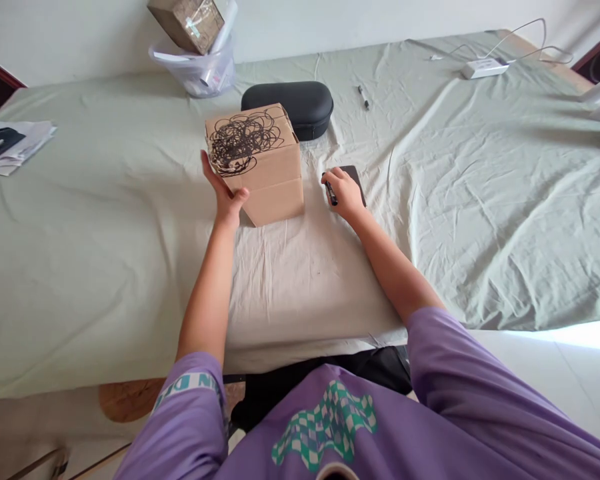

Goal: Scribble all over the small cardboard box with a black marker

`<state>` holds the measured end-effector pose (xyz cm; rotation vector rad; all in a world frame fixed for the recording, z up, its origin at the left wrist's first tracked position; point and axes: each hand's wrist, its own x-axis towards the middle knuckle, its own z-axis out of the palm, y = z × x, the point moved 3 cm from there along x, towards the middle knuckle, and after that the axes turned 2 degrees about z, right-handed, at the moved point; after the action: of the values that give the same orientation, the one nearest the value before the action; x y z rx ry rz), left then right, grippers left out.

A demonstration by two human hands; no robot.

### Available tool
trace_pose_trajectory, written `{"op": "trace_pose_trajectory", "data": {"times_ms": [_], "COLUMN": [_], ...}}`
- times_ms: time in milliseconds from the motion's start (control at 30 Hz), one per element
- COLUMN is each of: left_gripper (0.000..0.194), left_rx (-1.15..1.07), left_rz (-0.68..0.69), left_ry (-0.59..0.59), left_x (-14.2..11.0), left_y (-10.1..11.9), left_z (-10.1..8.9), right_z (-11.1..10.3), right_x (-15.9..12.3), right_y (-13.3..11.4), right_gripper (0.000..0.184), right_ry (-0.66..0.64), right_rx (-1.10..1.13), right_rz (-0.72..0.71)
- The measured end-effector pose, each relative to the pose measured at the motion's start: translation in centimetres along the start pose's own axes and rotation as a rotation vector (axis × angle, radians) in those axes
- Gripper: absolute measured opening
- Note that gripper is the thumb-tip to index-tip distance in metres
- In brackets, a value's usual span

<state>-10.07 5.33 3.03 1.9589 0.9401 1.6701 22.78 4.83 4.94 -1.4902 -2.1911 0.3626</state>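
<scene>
A brown cardboard box (273, 183) with black scribbled loops over its top is on the cloth-covered table in front of me. My left hand (226, 203) grips its left side, the thumb on the front face and the other fingers partly hidden by the box. To the right of the box, my right hand (347, 193) is closed round a black marker (331, 193). Under and just behind that hand lies a flat dark rectangular object (355, 176), partly covered; its kind I cannot make out. Directly behind the box sits a black zippered hard case (310, 107).
Farther back are a pen (363, 97) and a clear plastic basket (200, 70) holding another cardboard box (193, 23). A white power strip (485, 67) with cables lies at the far right. On the left, papers (33, 141) lie under a black object (1, 140).
</scene>
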Motion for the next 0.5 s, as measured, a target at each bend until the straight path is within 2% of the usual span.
{"op": "trace_pose_trajectory", "data": {"times_ms": [100, 167, 200, 267, 333, 433, 500], "left_gripper": [0.136, 0.138, 0.140, 0.143, 0.143, 0.138, 0.136], "left_rx": [-0.090, -0.155, -0.184, -0.228, -0.243, -0.232, -0.233], "left_rz": [-0.236, -0.333, -0.358, -0.380, -0.380, -0.362, -0.363], "left_ry": [0.087, 0.087, 0.077, 0.065, 0.060, 0.042, 0.043], "left_x": [-2.3, -3.3, -3.6, -3.8, -3.8, -3.7, -3.7], "left_y": [-1.8, -1.7, -1.4, -1.1, -1.1, -1.3, -1.3], "left_z": [1.5, 2.4, 2.7, 3.1, 3.2, 3.2, 3.2], "right_z": [0.7, 0.6, 0.5, 0.0, -0.4, -0.9, -1.1], "right_x": [-0.1, 0.0, 0.0, 0.0, 0.0, 0.1, 0.2], "right_y": [0.1, 0.4, 0.7, 1.4, 2.1, 2.8, 3.1], "right_gripper": [0.072, 0.074, 0.076, 0.096, 0.109, 0.101, 0.086], "right_ry": [-0.018, 0.030, 0.057, 0.084, 0.057, 0.025, 0.085], "right_rx": [-0.121, -0.204, -0.233, -0.254, -0.244, -0.149, 0.095], "right_rz": [0.059, 0.246, 0.367, 0.575, 0.676, 0.677, 0.645]}}
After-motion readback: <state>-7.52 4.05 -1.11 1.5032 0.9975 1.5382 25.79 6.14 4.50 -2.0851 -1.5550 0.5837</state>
